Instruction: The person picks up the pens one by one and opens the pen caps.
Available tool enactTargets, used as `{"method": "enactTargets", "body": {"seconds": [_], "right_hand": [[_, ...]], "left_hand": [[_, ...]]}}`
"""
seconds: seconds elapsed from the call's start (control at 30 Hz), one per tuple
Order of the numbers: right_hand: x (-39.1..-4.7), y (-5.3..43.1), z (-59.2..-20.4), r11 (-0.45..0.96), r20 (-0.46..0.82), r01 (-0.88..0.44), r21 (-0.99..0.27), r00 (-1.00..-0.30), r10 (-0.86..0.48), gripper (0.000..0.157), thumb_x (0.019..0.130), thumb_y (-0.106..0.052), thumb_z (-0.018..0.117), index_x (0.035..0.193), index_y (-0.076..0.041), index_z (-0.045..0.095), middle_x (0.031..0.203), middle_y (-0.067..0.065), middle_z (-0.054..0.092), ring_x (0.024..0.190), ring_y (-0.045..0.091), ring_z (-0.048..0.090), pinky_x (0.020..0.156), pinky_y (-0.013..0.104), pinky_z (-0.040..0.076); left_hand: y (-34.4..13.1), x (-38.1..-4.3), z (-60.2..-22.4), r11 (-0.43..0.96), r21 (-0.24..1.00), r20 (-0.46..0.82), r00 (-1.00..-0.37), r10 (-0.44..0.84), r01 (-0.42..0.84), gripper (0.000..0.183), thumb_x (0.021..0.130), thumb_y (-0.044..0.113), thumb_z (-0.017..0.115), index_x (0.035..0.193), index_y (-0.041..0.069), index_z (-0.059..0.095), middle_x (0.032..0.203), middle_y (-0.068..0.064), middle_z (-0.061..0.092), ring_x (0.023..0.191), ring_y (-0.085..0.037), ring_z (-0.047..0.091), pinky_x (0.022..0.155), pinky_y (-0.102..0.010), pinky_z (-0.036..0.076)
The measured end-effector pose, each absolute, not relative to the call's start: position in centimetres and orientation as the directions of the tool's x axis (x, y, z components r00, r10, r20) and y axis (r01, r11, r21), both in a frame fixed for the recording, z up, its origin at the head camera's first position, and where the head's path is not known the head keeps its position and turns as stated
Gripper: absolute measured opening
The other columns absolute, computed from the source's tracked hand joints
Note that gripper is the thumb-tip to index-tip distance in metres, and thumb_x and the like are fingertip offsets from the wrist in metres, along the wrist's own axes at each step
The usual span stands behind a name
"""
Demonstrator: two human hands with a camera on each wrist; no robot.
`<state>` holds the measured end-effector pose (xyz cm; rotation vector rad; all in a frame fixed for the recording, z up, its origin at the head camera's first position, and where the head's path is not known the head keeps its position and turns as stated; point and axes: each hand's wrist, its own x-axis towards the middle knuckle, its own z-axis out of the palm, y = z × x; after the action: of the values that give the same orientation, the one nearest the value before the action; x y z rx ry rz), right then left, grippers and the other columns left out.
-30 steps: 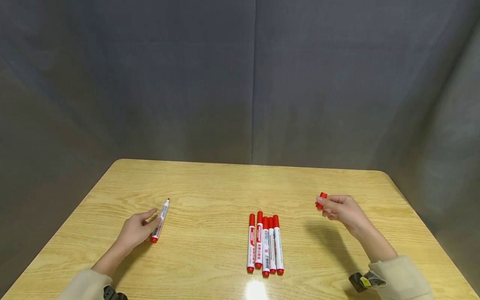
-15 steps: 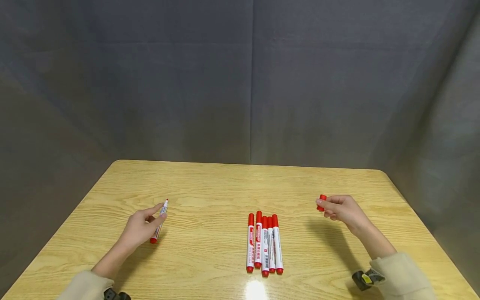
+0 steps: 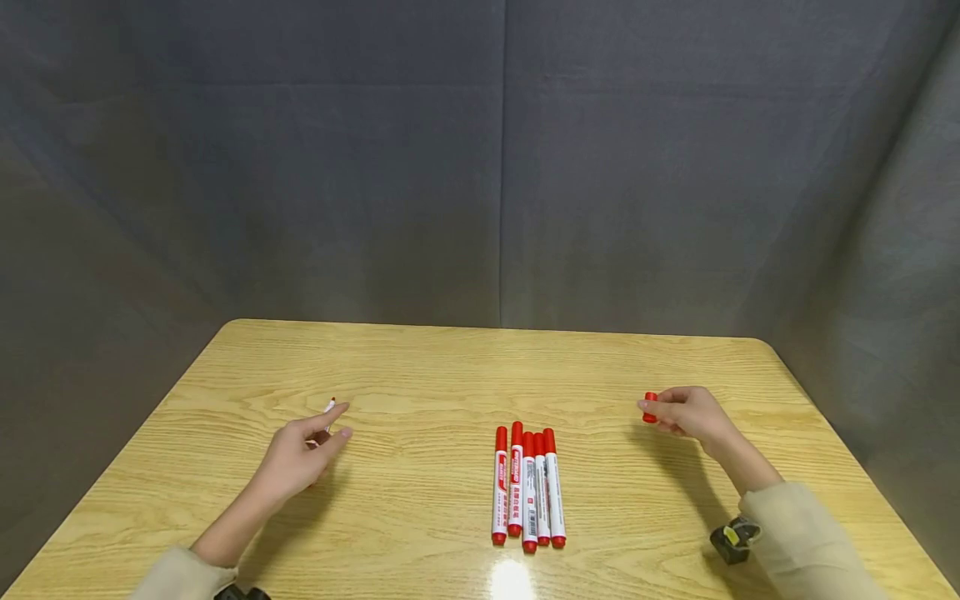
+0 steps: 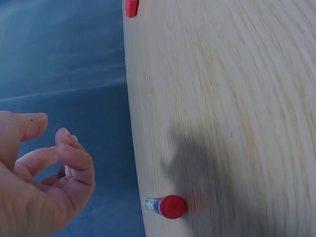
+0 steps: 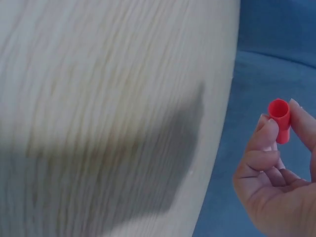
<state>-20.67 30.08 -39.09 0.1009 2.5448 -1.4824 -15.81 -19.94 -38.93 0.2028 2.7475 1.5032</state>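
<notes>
The left hand (image 3: pixel 298 457) hovers over the left part of the table, thumb and index finger apart with nothing between them. Just beyond it lies an uncapped whiteboard marker (image 3: pixel 330 405), its red tip pointing away and most of its barrel hidden by the hand. In the left wrist view the red tail end of that marker (image 4: pixel 173 206) stands apart from the fingers. At the right, the right hand (image 3: pixel 699 417) pinches a red marker cap (image 3: pixel 650 407) between thumb and fingers, above the table. The cap's hollow mouth (image 5: pixel 279 108) shows in the right wrist view.
Several capped red whiteboard markers (image 3: pixel 529 500) lie side by side near the middle front of the wooden table (image 3: pixel 420 375). Grey curtains (image 3: pixel 375 167) hang behind the table and along its sides.
The left hand has let go of the marker and moved slightly right and up, leaving it on the table. The right hand still holds the cap, now turned more upright.
</notes>
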Motion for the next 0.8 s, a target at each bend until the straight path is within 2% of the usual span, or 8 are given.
{"method": "enactTargets", "body": {"seconds": [0.13, 0.27, 0.43, 0.67, 0.8], "right_hand": [[-21.2, 30.8, -39.7, 0.510, -0.222, 0.191, -0.839, -0.975, -0.001, 0.034, 0.084, -0.027, 0.066, 0.089, 0.006, 0.058, 0.071, -0.001, 0.057, 0.059, 0.010, 0.054, 0.060, 0.027, 0.051], [-21.6, 31.2, -40.2, 0.534, -0.232, 0.214, -0.818, -0.972, 0.035, 0.029, 0.082, -0.022, 0.068, 0.080, 0.004, 0.056, 0.069, 0.000, 0.054, 0.057, 0.009, 0.053, 0.059, 0.027, 0.051], [-22.1, 31.6, -40.8, 0.576, -0.245, 0.227, -0.785, -0.968, 0.047, 0.030, 0.082, -0.021, 0.068, 0.083, 0.007, 0.056, 0.074, 0.004, 0.056, 0.058, 0.011, 0.056, 0.056, 0.026, 0.051], [-22.9, 32.7, -41.9, 0.672, -0.248, 0.229, -0.704, -0.966, 0.068, 0.029, 0.079, -0.026, 0.070, 0.073, 0.000, 0.059, 0.057, -0.002, 0.055, 0.049, 0.009, 0.051, 0.044, 0.023, 0.038], [-23.0, 33.0, -42.1, 0.707, -0.240, 0.214, -0.674, -0.969, 0.065, 0.031, 0.079, -0.029, 0.070, 0.070, -0.002, 0.057, 0.055, -0.001, 0.055, 0.049, 0.009, 0.051, 0.044, 0.023, 0.038]], "left_hand": [[-19.5, -15.6, -38.8, 0.510, 0.852, 0.063, -0.990, 0.126, 0.119, 0.047, 0.089, 0.024, 0.059, 0.130, 0.002, 0.049, 0.068, -0.009, 0.050, 0.043, -0.009, 0.041, 0.039, -0.023, 0.037], [-19.1, -15.4, -38.8, 0.495, 0.860, 0.061, -0.989, 0.138, 0.122, 0.047, 0.089, 0.022, 0.059, 0.131, 0.003, 0.049, 0.070, -0.010, 0.050, 0.046, -0.010, 0.043, 0.040, -0.022, 0.038], [-18.8, -15.3, -38.7, 0.497, 0.859, 0.057, -0.988, 0.142, 0.121, 0.047, 0.089, 0.022, 0.059, 0.132, 0.005, 0.049, 0.074, -0.010, 0.050, 0.050, -0.011, 0.043, 0.042, -0.023, 0.039], [-18.5, -15.1, -38.7, 0.493, 0.861, 0.061, -0.987, 0.146, 0.126, 0.046, 0.089, 0.022, 0.059, 0.131, 0.005, 0.049, 0.075, -0.010, 0.051, 0.049, -0.011, 0.044, 0.042, -0.022, 0.039], [-18.3, -15.1, -38.9, 0.481, 0.866, 0.065, -0.985, 0.162, 0.137, 0.046, 0.089, 0.020, 0.059, 0.132, 0.004, 0.048, 0.075, -0.011, 0.052, 0.048, -0.010, 0.043, 0.042, -0.022, 0.038]]}}
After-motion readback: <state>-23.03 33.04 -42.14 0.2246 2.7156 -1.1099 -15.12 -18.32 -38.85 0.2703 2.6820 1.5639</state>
